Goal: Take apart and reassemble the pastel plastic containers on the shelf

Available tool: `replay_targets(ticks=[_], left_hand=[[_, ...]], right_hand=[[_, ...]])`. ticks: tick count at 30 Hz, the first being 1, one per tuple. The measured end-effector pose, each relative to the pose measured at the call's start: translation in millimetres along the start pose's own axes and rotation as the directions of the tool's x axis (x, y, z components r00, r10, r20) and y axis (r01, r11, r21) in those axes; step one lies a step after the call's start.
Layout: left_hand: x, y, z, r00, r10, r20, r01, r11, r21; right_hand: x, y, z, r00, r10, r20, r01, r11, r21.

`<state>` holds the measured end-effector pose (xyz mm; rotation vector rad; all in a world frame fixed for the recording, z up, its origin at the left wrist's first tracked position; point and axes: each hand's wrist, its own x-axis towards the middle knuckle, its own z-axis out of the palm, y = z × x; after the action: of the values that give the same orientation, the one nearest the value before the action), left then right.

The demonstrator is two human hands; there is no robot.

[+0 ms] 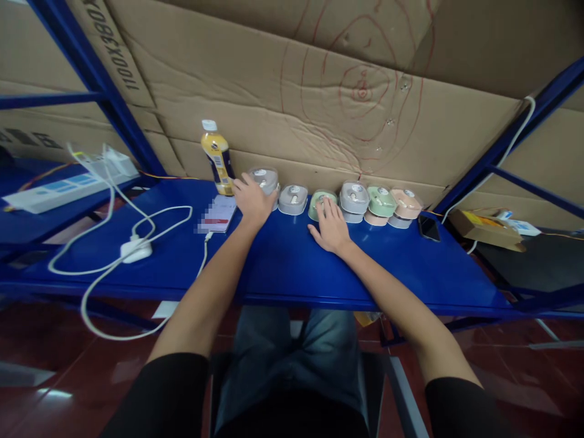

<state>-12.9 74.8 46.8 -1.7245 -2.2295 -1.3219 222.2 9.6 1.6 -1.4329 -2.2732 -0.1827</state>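
1. Straight up at 12 o'clock from the front edge of the blue table point(292, 267), we've got a lone gray box point(292, 201).
2. At 11 o'clock our left hand point(252, 199) covers part of the left-end gray box point(262, 173). Honestly can't tell if it's gripping it.
3. At 1 o'clock our right hand point(332, 225) lies over a green box point(314, 205), fingers straight and thumb out wide, not wrapped around anything.
4. Same row, 1 to 2 o'clock: a gray stack point(354, 196), then a green-over-peach stack point(381, 199), then a peach-over-gray stack point(406, 202).
5. Other clutter we spot: yellow drink bottle point(218, 155) at 11, black phone point(429, 228) at 2, white charger point(135, 249) between 9 and 10.
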Motion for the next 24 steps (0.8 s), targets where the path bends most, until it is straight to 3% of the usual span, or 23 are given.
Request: replay_targets(ticks=[5, 11, 18, 22, 24], left_hand=[[-1, -5, 4.5, 0.998, -0.011, 0.067, 0.013, 1.000, -0.021], [-4, -6, 2.9, 0.997, -0.005, 0.082, 0.010, 0.998, -0.062], [-3, -14, -1.8, 0.998, 0.016, 0.065, -0.009, 0.995, -0.102], [-9, -11, -7.1, 0.994, 0.095, -0.055, -0.101, 0.988, -0.121], [-18, -4, -13.1, 0.972, 0.211, -0.104, -0.226, 0.962, -0.156]], right_hand=[[-1, 1, -2, 1.000, 0.010, 0.014, -0.010, 1.000, -0.016], [-13, -21, -28, 0.998, 0.046, -0.050, -0.046, 0.999, -0.014], [-22, -32, -41, 0.955, 0.265, -0.135, -0.272, 0.962, -0.033], [-23, -28, -46, 0.934, 0.355, -0.030, -0.356, 0.927, -0.116], [-25, -21, -52, 0.949, 0.311, 0.054, -0.302, 0.945, -0.125]])
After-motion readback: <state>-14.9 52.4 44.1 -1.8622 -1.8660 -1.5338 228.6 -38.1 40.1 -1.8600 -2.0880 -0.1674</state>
